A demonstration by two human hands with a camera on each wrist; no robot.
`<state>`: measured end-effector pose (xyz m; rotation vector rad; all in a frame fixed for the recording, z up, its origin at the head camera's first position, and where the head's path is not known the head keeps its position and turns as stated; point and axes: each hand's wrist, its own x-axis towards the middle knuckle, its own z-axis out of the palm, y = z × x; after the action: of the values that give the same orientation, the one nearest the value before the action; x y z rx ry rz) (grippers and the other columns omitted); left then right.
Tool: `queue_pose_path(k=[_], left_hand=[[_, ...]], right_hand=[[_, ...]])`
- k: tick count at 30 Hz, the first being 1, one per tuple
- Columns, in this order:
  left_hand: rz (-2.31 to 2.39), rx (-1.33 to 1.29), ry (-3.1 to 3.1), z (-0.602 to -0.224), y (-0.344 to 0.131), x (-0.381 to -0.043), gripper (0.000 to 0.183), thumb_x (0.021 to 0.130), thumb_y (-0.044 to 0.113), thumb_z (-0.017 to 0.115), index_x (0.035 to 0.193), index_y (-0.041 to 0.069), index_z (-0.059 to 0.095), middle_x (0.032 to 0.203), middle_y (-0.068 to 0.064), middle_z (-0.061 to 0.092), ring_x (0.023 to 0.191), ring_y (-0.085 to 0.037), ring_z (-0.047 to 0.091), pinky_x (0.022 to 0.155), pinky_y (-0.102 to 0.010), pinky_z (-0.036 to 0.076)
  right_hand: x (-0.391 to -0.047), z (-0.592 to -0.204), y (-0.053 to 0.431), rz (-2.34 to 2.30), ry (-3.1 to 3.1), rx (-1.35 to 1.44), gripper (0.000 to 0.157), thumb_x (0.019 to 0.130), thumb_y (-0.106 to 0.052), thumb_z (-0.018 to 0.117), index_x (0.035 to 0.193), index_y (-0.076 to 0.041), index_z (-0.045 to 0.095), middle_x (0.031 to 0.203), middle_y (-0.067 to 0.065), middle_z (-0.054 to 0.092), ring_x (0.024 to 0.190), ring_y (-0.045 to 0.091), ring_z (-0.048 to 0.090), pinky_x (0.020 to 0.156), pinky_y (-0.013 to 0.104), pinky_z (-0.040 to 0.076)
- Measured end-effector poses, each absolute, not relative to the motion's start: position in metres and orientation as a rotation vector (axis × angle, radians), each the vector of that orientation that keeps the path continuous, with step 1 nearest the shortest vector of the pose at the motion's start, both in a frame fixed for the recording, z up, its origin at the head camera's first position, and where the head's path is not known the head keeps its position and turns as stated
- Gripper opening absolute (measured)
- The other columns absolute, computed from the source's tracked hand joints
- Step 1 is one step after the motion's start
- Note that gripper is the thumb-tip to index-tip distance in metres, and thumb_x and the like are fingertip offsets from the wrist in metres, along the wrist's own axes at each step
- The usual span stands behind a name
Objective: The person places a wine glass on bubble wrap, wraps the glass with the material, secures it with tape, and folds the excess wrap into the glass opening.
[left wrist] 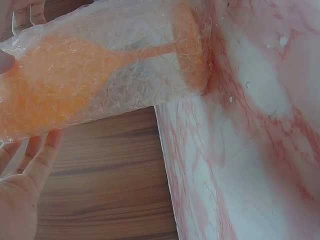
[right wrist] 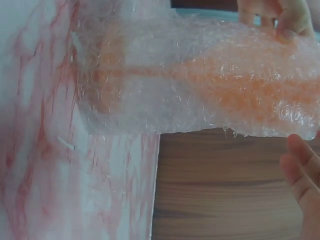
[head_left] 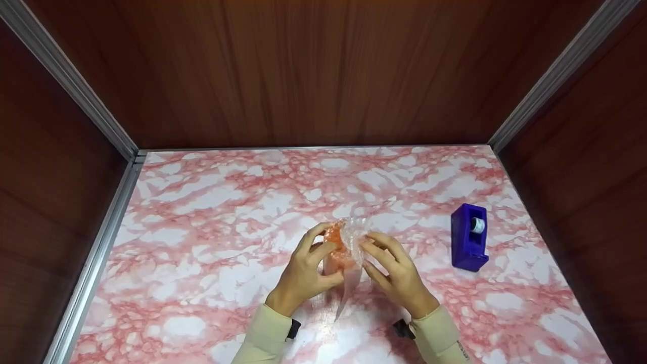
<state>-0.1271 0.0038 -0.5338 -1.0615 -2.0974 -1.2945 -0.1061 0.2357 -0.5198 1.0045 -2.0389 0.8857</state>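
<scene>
An orange goblet [left wrist: 60, 85] with a thin stem and round foot stands upright on the table, its foot down on the surface. Clear bubble wrap [right wrist: 150, 100] surrounds it, and a loose flap hangs toward the person in the head view. My left hand [head_left: 303, 275] grips the wrapped goblet from the left, thumb on the near side and fingers around the bowl. On the other side, my right hand [head_left: 399, 273] holds the bubble wrap near the rim between curved fingers and thumb.
A purple tape dispenser [head_left: 468, 237] with a roll of tape stands on the right part of the table. The red-and-white marbled table [head_left: 202, 242] is enclosed by dark wood panels [head_left: 313, 76] at the back and both sides, with metal rails at the corners.
</scene>
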Motion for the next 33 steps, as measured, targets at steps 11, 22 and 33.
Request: queue_pose_path(k=[11,22,33], left_hand=[[-1.245,-1.015,-2.087,-0.536,0.004,-0.127,0.053,0.074,0.01,0.08,0.124,0.005,0.063,0.146,-0.018,0.045,0.126,-0.029,0.053,0.099,-0.033,0.049],[-1.117,-0.989,-2.15,-0.531,0.007,-0.122,0.077,0.076,0.014,0.082,0.145,0.009,0.049,0.148,-0.013,0.045,0.127,-0.027,0.05,0.098,-0.032,0.05],[-0.785,-0.984,-2.289,-0.505,0.012,-0.117,0.049,0.073,0.025,0.079,0.12,0.013,0.068,0.123,0.002,0.067,0.125,-0.027,0.047,0.101,-0.048,0.039]], right_hand=[[-0.114,-0.497,0.238,0.622,-2.14,1.063,0.03,0.092,-0.016,0.062,0.12,-0.009,0.071,0.122,0.011,0.063,0.1,0.028,0.059,0.082,0.037,0.053],[-0.118,-0.482,0.24,0.533,-2.206,1.135,0.017,0.085,-0.013,0.058,0.098,-0.011,0.069,0.112,0.009,0.063,0.097,0.03,0.056,0.082,0.041,0.051],[-0.116,-0.484,0.243,0.58,-2.231,1.153,0.022,0.09,-0.014,0.058,0.108,-0.009,0.07,0.116,0.009,0.063,0.104,0.029,0.056,0.09,0.04,0.049]])
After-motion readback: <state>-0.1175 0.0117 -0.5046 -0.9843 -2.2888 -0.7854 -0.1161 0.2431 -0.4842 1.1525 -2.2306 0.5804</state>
